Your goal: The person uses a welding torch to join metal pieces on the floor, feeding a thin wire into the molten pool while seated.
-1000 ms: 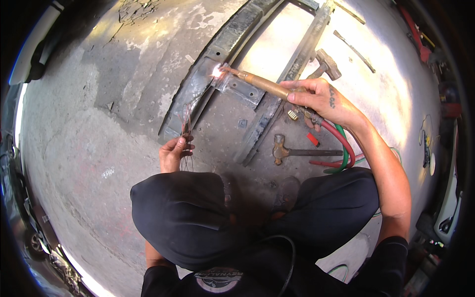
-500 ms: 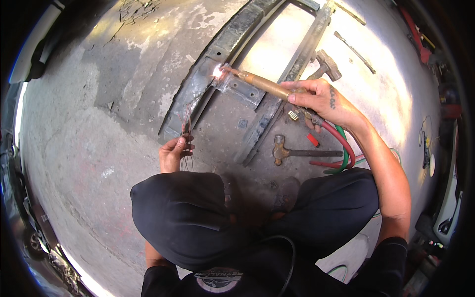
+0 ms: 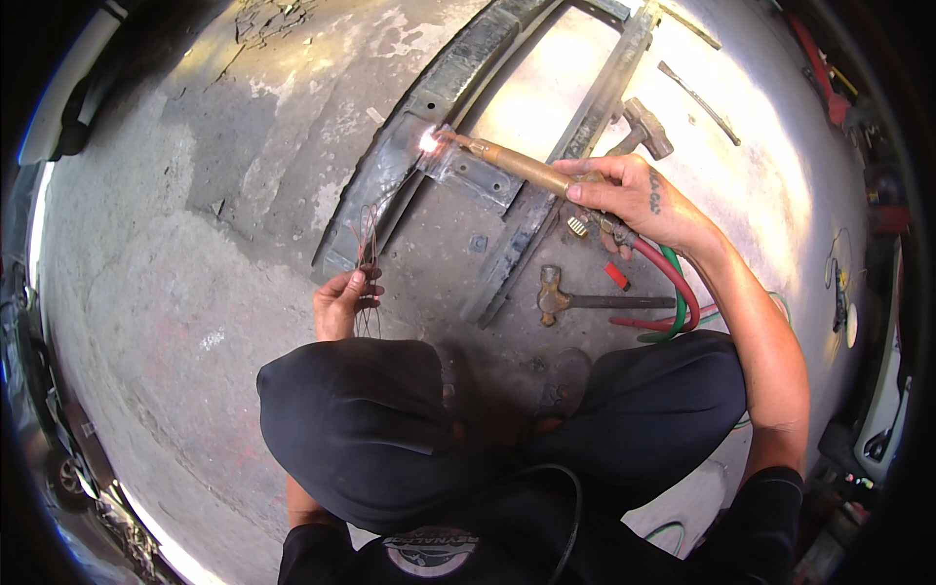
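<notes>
My right hand is closed around a brass gas torch, with a red hose and a green hose running from its rear end. The torch tip meets a bright glowing spot on the curved metal frame, where a bracket with holes joins it. Near the frame's lower end, my left hand pinches a bundle of thin bent wire between thumb and fingers. The wire stands upright, apart from the glow.
A ball-peen hammer lies right of the frame's straight rail. Beyond my right hand rest a heavy hammer and a metal bar. A red lighter-like piece is on the concrete floor. My knees are close below.
The glowing spot looks slightly smaller than before. Both hands, the torch and the wire stay almost where they were.
</notes>
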### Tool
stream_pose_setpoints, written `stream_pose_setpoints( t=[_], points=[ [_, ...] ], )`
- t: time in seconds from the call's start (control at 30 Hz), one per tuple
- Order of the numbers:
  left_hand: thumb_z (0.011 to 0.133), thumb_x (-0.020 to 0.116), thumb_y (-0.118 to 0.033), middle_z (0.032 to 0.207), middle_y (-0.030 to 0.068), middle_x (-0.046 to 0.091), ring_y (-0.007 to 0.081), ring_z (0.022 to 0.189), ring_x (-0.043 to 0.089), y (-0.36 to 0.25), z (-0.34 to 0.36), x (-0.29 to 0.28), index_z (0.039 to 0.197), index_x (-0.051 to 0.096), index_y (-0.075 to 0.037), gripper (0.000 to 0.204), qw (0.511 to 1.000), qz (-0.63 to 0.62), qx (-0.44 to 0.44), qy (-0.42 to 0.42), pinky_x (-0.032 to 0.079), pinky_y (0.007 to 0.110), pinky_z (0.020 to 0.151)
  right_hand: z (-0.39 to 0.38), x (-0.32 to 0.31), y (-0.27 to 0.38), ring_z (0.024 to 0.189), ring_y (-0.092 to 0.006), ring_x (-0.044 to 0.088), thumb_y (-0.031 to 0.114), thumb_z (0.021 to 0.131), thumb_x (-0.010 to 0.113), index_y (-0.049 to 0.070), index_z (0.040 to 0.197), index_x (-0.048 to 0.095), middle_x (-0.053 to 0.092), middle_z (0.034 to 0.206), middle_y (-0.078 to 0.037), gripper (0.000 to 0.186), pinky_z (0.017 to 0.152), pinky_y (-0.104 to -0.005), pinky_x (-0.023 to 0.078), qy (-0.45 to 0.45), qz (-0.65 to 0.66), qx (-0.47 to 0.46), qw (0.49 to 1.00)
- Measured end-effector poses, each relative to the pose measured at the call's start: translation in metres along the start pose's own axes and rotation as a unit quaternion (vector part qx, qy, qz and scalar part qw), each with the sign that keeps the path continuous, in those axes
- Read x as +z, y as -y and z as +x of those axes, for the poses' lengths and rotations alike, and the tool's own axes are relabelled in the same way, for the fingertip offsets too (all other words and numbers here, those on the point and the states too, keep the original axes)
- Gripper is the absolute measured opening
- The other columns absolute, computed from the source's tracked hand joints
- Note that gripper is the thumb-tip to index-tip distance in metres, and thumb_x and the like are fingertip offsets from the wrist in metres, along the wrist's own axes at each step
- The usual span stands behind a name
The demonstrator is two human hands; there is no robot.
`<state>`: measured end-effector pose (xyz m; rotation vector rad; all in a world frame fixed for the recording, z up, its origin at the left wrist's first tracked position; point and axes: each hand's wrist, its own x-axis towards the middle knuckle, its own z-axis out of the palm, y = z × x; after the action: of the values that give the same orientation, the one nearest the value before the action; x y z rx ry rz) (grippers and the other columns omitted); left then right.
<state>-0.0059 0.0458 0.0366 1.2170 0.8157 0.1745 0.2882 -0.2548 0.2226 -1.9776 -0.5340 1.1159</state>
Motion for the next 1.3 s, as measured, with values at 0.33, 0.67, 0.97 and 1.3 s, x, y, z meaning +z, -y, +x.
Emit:
stream_pose_setpoints(
  t=[0.33,0.67,0.97,1.3],
  points=[
    [0.103,0.066,-0.021,0.108,0.015,0.077,0.0205,0.085,0.072,0.0023,0.0013,-0.0018,0.115,0.074,0.005,0.029,1.0,-0.002,0.0,0.0,0.057,0.034,0.073,0.0003,0.0003,0.0007,0.053,-0.0128,0.062,0.031,0.101,0.066,0.0,0.144,0.059,0.068,0.072,-0.007,0.054,0.049,-0.0301,0.051,0.002,0.001,0.003,1.0],
    [0.103,0.065,-0.02,0.108,0.0149,0.076,0.0207,0.085,0.072,0.0001,0.0009,-0.0012,0.114,0.074,0.005,0.029,1.0,0.001,-0.003,-0.003,0.057,0.034,0.073,0.001,-0.0012,-0.0009,0.052,-0.0133,0.063,0.031,0.1,0.066,-0.001,0.144,0.059,0.067,0.07,-0.007,0.054,0.048,-0.0306,0.051,0.005,-0.001,0.006,1.0],
    [0.103,0.065,-0.021,0.108,0.0146,0.076,0.0208,0.085,0.073,0.0016,0.0017,-0.003,0.114,0.074,0.005,0.029,1.0,-0.002,-0.005,0.0,0.057,0.034,0.073,0.0003,-0.0012,0.0001,0.053,-0.0132,0.063,0.031,0.1,0.066,0.0,0.144,0.059,0.066,0.069,-0.006,0.055,0.047,-0.0304,0.051,0.006,0.001,0.005,1.0],
    [0.103,0.065,-0.021,0.107,0.0143,0.077,0.0211,0.085,0.073,0.0006,0.0006,-0.0027,0.113,0.074,0.005,0.028,1.0,0.0,-0.005,-0.005,0.057,0.034,0.073,0.0006,-0.0019,0.0,0.055,-0.0132,0.063,0.032,0.1,0.066,0.0,0.144,0.059,0.067,0.073,-0.007,0.055,0.048,-0.031,0.052,0.009,-0.004,0.007,1.0]
  ],
)
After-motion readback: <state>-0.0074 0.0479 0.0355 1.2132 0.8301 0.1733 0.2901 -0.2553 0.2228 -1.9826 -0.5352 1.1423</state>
